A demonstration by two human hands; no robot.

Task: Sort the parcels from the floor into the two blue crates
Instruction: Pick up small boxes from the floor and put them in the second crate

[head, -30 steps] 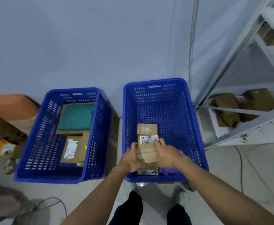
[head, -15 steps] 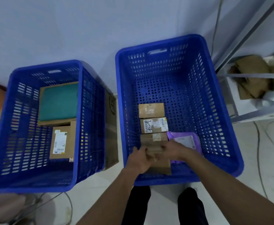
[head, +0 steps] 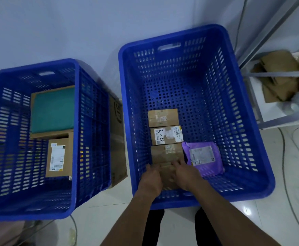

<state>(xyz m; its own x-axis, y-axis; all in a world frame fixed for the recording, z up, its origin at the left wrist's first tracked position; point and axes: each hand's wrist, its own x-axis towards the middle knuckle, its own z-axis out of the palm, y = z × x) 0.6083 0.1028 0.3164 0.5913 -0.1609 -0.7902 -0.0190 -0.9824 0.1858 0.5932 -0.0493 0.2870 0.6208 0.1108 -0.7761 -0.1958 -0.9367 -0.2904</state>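
Here we see the left hand and right hand clasping a small brown cardboard parcel low inside the right blue slotted plastic crate. Ahead sit three brown boxes in a row, a purple plastic mailer beside them. The left blue crate holds two parcels.

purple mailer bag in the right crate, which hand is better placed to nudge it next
Right. The right hand sits directly beside the purple mailer bag; the left hand is on the far side of the small cardboard box both hands grip.

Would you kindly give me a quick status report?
Both hands, left hand, right hand, on small brown box, low in right crate. Purple mailer beside it. Nothing blocking.
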